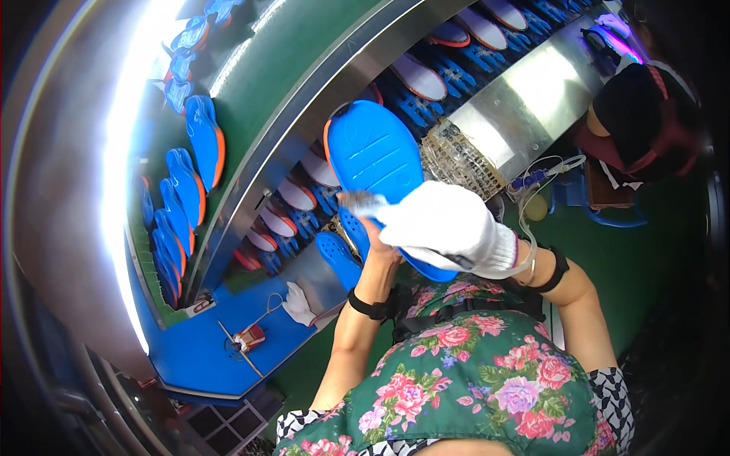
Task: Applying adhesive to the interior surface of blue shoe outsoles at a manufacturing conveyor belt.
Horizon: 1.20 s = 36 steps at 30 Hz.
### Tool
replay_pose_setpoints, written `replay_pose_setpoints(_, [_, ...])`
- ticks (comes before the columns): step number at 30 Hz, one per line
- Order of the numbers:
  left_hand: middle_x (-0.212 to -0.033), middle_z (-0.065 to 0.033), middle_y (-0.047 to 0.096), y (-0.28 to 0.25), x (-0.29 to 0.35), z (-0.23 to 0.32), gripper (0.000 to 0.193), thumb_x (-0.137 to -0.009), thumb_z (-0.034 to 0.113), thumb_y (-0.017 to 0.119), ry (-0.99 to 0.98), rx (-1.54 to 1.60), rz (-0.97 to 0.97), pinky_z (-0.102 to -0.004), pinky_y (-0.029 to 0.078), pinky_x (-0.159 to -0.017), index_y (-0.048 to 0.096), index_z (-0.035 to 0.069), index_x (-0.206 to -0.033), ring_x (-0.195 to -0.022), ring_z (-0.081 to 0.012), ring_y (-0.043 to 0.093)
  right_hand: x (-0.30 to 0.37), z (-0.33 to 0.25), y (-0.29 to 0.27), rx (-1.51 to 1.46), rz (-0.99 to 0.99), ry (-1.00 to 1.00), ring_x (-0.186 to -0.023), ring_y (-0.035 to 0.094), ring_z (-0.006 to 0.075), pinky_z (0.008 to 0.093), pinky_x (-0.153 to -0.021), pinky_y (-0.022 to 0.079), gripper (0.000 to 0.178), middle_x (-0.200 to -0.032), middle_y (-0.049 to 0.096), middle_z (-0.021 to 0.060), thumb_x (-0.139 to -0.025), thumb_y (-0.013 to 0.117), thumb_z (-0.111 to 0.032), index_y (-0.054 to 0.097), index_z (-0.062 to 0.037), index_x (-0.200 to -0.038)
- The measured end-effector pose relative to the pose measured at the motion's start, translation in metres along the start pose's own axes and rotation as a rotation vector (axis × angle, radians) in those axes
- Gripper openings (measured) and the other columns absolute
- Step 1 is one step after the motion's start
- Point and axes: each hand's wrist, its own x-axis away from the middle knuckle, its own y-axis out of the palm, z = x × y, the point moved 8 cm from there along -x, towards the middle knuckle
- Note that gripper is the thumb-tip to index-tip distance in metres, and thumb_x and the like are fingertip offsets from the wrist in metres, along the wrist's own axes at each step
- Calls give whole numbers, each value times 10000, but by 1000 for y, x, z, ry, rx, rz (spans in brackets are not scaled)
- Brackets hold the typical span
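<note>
A large blue foam shoe sole [376, 148] with an orange rim on one side is held up in front of me, its grooved face showing. My left hand [376, 241] is closed on its near left edge, partly hidden behind my right hand. A blue part with small holes [352, 228] shows beside my left fingers; whether it belongs to the same piece I cannot tell. My right hand [449, 228], in a white glove, is closed around a brush. Blurred brush bristles [361, 203] lie over the sole's left edge; the glove covers the handle.
Blue soles with orange rims [204, 144] line a green belt [266, 83] at the left. White-faced soles [418, 76] fill a rack beyond. A blue table [205, 327] bears a small pot [249, 338] with a stick and a white cloth [298, 305]. A co-worker [639, 114] sits at the right.
</note>
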Motion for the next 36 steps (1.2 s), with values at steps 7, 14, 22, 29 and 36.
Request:
replay_pose_setpoints(7, [-1436,-88,540,35,-7,14,1029,-861,906,346,70,-588,366,-484,438,-1109,336,158,-1567,-1267,-291,543,1,4,-18,147,-33,-9,-906,713,267,385,-775,579,277,-1058,754,106,-822,778,-92,763,-55,-1096])
replay_pose_setpoints(14, [-1182,-251,644,49,-19,24,1194,-739,969,456,216,-446,466,-492,566,-893,402,15,-1455,-1048,-352,652,6,22,-29,-44,29,207,-927,729,262,378,-805,574,212,-1037,772,92,-813,787,-84,795,-99,-1024])
replay_pose_setpoints(22, [-1102,-240,656,63,-39,12,1340,-592,1064,381,-1,-251,-114,-512,563,-743,478,-39,-1347,-870,-385,683,15,9,-16,-41,-12,123,-859,717,270,387,-746,583,238,-988,758,83,-827,784,-66,774,-96,-1063])
replay_pose_setpoints(29, [-936,-243,689,91,-52,14,1310,-579,1064,402,48,-57,-185,-512,543,-830,547,-57,-1242,-857,-371,671,24,12,-9,-287,-85,187,-889,735,255,366,-768,575,216,-972,774,78,-786,821,-82,798,-102,-999])
replay_pose_setpoints(36, [-998,-238,681,75,-60,22,1285,-590,1016,511,-32,-116,-267,-506,512,-864,511,-52,-1306,-917,-367,651,37,-4,-3,35,-31,37,-826,703,262,383,-712,572,222,-965,731,60,-846,793,-112,770,-123,-1067])
